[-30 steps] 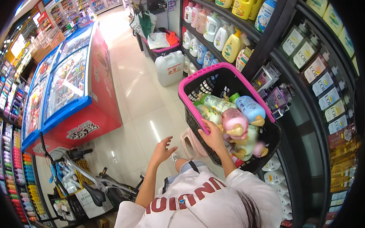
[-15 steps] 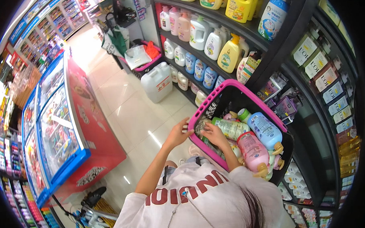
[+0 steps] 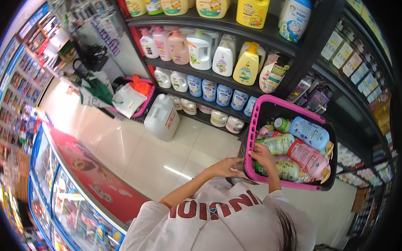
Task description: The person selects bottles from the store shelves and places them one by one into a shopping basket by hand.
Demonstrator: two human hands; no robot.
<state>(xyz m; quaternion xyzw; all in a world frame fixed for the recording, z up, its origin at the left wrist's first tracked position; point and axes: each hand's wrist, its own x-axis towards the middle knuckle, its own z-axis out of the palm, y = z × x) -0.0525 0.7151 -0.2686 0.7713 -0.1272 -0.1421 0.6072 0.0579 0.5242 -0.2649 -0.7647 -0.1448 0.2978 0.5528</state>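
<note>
A black shopping basket with a pink rim (image 3: pixel 251 131) stands at my right, full of bottles lying on their sides. My right hand (image 3: pixel 262 155) reaches over the basket's near left corner, its fingers bent round the pink rim. Just outside that corner is my left hand (image 3: pixel 227 167), with thumb and fingers apart and fingertips close to the basket wall. In the basket are a blue pump bottle (image 3: pixel 309 132), a pink pump bottle (image 3: pixel 309 158), a pale green bottle (image 3: pixel 278 144) and another green-and-white bottle (image 3: pixel 284 169). The basket's floor is hidden beneath them.
Ahead, a dark shelf (image 3: pixel 197 22) holds rows of bottles. A white jug (image 3: pixel 162 118) stands on the tiled floor before it. Beyond lies another pink-rimmed basket (image 3: pixel 148 99) with a bag and red cloth. A red-and-blue display freezer (image 3: pixel 96 173) flanks my left; more shelving (image 3: pixel 342 116) rises at right.
Both hands and the basket now appear farther right in the view, which has turned. My right hand has drawn back from the bottles to the basket's rim.
</note>
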